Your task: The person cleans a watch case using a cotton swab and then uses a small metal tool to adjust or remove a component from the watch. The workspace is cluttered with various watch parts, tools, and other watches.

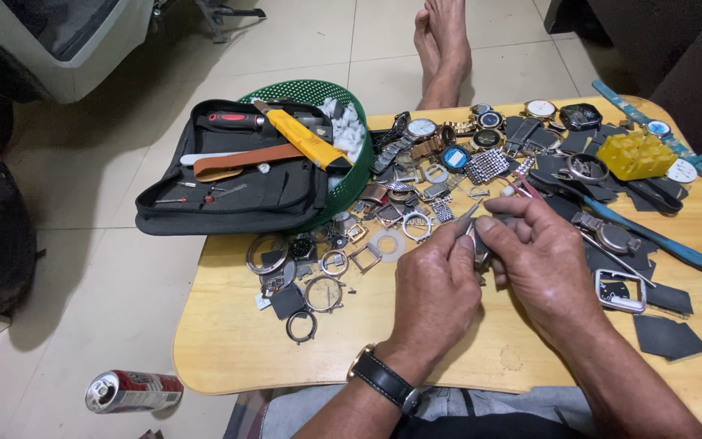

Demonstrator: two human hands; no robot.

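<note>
pale tiled floor (123,268), low wooden table (229,341)

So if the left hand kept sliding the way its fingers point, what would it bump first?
The left hand points up and right, so it would probably first meet the small metal watch part pinched between both hands, then the right hand. Depth is hard to judge.

Head view, steeply down and close over the low wooden table (229,341)
</note>
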